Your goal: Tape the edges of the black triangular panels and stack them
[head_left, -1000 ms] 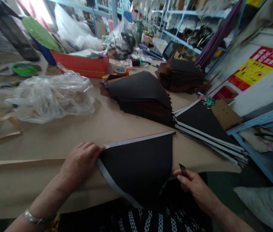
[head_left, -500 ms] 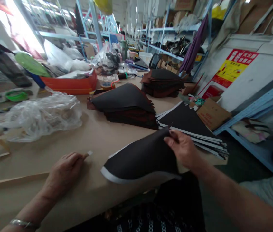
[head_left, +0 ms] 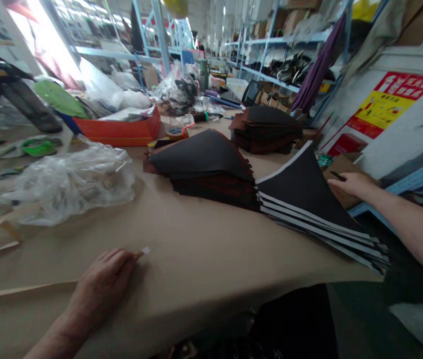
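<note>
My left hand (head_left: 103,279) rests on the table at the lower left, its fingers pinching a narrow tan strip (head_left: 24,290). The strip runs in from the left edge, and a short whitish end shows beyond the fingertips. Over at the right, my right hand (head_left: 357,184) is closed around a small, slim dark object (head_left: 337,176) whose kind is unclear. Just left of that hand is a fanned stack of black, white-edged sheet pieces (head_left: 305,192), overhanging the table edge. Beside it stands a pile of dark grey and brown curved pieces (head_left: 204,159).
A second pile of dark pieces (head_left: 267,129) stands farther back. Crumpled clear plastic (head_left: 73,182) and an orange box (head_left: 121,130) are at the left. The brown-covered table (head_left: 196,249) ends in front of me; blue shelving (head_left: 421,174) stands at the right.
The black white-edged piece has left my right hand and now appears to lie on the fanned stack. My right hand has moved right and away; the left keeps its pinch on the strip.
</note>
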Demonstrator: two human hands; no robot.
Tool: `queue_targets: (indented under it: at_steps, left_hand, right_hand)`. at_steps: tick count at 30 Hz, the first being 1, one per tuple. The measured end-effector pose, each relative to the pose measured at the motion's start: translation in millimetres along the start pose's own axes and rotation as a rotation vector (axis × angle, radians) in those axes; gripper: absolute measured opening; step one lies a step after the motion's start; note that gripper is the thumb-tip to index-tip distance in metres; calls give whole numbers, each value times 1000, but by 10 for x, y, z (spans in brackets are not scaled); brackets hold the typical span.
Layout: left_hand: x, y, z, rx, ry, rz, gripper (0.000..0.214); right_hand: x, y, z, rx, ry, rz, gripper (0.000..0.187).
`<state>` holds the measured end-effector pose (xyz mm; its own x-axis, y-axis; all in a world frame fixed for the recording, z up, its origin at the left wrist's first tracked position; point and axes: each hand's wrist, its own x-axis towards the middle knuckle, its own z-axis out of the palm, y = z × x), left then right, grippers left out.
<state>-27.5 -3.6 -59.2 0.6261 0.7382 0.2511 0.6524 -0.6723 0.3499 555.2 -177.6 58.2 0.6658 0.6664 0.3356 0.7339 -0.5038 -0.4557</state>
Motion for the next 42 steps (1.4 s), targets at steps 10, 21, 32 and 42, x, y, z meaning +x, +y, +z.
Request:
queue_targets:
  at_steps: [10, 21, 32, 42]
  left_hand:
    - [-52, -19, 19, 18, 1, 26, 25]
    - [-54, -3, 27, 25, -11, 38, 25]
    - [-39, 94, 9, 58, 47, 47, 28]
    - [-120, 268, -183, -18, 44, 12, 28]
  right_hand:
    - [120, -2002, 1325, -191, -271, -689, 55]
    - [164, -2154, 1495, -368, -375, -859, 34]
    - [22, -2463, 1505, -481, -252, -946, 24]
    - [-786, -2159, 1043, -373, -224, -1159, 24]
